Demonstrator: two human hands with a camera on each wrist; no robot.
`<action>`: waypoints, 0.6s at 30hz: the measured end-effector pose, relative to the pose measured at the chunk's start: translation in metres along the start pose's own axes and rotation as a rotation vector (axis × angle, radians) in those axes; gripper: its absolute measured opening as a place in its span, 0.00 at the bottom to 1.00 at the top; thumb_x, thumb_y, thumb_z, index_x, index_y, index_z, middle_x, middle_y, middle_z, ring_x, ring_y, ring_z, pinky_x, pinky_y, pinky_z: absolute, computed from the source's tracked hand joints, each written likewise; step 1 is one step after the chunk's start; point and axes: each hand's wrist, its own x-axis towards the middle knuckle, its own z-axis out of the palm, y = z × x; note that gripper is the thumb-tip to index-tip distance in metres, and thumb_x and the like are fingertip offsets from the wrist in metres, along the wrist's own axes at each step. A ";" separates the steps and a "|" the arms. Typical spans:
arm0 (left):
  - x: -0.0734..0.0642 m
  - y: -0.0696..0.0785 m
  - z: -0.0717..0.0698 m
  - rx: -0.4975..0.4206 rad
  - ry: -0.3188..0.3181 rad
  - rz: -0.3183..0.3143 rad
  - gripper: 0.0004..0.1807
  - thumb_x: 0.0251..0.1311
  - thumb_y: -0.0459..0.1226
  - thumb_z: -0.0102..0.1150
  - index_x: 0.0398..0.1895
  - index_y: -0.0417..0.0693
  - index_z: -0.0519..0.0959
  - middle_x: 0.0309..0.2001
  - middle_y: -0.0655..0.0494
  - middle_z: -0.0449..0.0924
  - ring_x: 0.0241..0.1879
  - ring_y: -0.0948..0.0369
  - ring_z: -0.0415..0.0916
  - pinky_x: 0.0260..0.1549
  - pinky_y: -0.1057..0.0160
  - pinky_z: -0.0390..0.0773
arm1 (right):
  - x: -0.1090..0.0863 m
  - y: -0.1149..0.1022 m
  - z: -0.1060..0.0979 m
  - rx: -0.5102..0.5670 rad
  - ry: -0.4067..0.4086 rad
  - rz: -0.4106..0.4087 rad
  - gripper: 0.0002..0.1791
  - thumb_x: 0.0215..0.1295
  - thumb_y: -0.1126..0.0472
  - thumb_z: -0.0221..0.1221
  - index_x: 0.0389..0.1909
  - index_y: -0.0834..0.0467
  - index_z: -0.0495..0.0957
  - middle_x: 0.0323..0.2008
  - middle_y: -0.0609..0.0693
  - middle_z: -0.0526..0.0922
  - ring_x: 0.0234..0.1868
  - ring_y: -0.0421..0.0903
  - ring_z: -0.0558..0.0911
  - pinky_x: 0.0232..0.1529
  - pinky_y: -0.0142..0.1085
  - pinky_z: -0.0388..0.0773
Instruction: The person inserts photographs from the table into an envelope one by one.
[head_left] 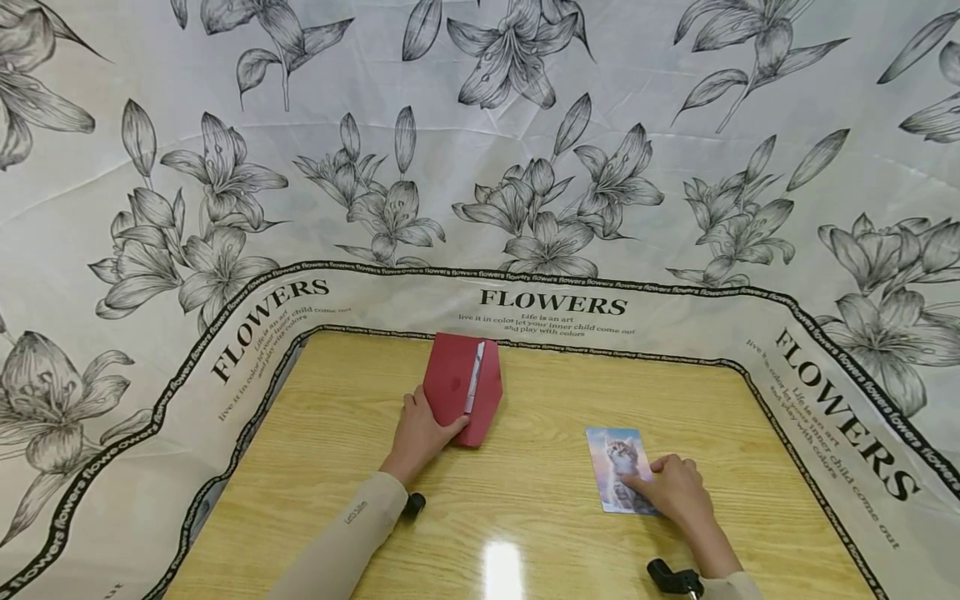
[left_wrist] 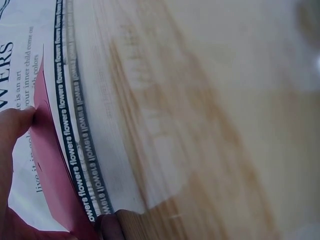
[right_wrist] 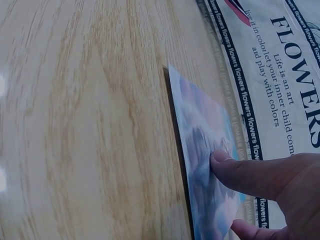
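My left hand (head_left: 420,433) grips a red envelope (head_left: 444,379) by its near left part, thumb across the front and fingers at the left edge. A pale patterned strip (head_left: 475,379) of an insert shows along the envelope's slit, beside the pointed flap on the right. Seen from the left wrist, the envelope (left_wrist: 52,165) stands tilted above the table. To the right, my right hand (head_left: 681,493) pinches a card (head_left: 617,454) with a kitten picture at its lower right. In the right wrist view the thumb (right_wrist: 245,172) lies on the card's printed face, and most other fingers are hidden.
Both hands are over a light wood-grain table (head_left: 540,467). A white cloth (head_left: 540,225) with printed lilies and FLOWERS lettering borders the table at the back and sides. Dark camera mounts show at the left wrist (head_left: 414,505) and right wrist (head_left: 673,577).
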 end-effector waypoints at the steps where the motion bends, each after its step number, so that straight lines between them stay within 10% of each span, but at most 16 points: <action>1: 0.000 0.001 0.000 0.000 0.000 -0.002 0.62 0.58 0.62 0.77 0.79 0.29 0.57 0.60 0.31 0.69 0.51 0.41 0.78 0.53 0.43 0.83 | 0.000 0.000 0.000 0.000 -0.001 0.002 0.46 0.59 0.33 0.74 0.52 0.74 0.77 0.48 0.73 0.74 0.46 0.67 0.79 0.43 0.61 0.79; 11: -0.002 0.003 -0.002 -0.008 -0.006 -0.014 0.61 0.58 0.62 0.77 0.78 0.29 0.58 0.59 0.32 0.69 0.50 0.42 0.78 0.53 0.44 0.83 | 0.002 0.000 0.004 0.085 -0.016 0.023 0.38 0.62 0.41 0.75 0.49 0.66 0.65 0.35 0.58 0.76 0.35 0.54 0.75 0.34 0.44 0.69; 18: -0.002 0.004 -0.003 -0.008 -0.005 -0.015 0.61 0.58 0.62 0.77 0.79 0.29 0.58 0.59 0.32 0.69 0.50 0.42 0.77 0.52 0.44 0.83 | 0.005 -0.002 0.004 0.149 -0.028 -0.013 0.31 0.68 0.47 0.73 0.52 0.67 0.71 0.43 0.62 0.81 0.41 0.56 0.81 0.42 0.52 0.77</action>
